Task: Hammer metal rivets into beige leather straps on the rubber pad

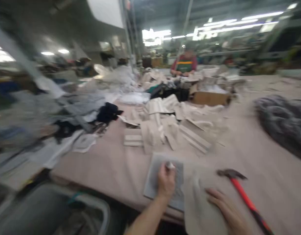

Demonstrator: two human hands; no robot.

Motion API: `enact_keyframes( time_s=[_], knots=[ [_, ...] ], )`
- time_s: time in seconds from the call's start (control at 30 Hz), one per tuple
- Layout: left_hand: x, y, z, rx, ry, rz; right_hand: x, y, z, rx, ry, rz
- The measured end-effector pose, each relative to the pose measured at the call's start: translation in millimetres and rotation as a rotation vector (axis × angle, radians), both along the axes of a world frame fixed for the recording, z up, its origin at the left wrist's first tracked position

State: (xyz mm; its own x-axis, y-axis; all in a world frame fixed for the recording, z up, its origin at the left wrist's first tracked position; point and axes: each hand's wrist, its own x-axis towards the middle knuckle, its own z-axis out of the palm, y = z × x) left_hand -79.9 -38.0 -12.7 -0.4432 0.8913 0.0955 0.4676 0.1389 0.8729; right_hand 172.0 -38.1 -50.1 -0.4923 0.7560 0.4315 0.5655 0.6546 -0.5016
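Left hand (166, 181) grips a small metal tool (170, 165) over the grey board (151, 179), apparently keeping it upright. Right hand (225, 206), fingers extended, rests on cloth (194, 205) at the board's 4 o'clock, presumably steadying it; hammer (241, 192) at 3 o'clock, likely for reach.

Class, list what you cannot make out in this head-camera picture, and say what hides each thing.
Head view: the lower part of the small object, hidden by the left hand.
Head view: the handle end of the hammer, cut off by the bottom edge.
Head view: contents of the bin, blurred.
Head view: whether the far person holds anything, too small and blurred.
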Motion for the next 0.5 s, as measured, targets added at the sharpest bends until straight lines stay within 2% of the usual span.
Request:
enact_keyframes(
  time_s=[0.07, 0.13, 0.2, 0.3, 0.4, 0.5],
  knots=[
    [29, -5, -5.9, 0.129, -0.314, -0.074, 46, -44, 9.0, -0.053, -0.107, 0.015],
    [33, -4, -9.1, 0.182, -0.529, -0.103, 59, -62, 12.3, -0.135, -0.149, -0.003],
    [28, -2, -7.5, 0.164, -0.565, -0.136, 56, -61, 12.9, -0.214, -0.139, -0.058],
    [25, 0, 3.0, 0.14, -0.542, -0.219, 47, -51, 19.2, -0.303, -0.113, -0.016],
    [39, 8, 13.4, 0.138, -0.579, -0.334, 44, -48, 32.1, -0.383, -0.073, 0.045],
    [61, 23, 16.6, 0.115, -0.67, -0.438, 44, -48, 43.8, -0.441, -0.017, 0.1]
  ],
)
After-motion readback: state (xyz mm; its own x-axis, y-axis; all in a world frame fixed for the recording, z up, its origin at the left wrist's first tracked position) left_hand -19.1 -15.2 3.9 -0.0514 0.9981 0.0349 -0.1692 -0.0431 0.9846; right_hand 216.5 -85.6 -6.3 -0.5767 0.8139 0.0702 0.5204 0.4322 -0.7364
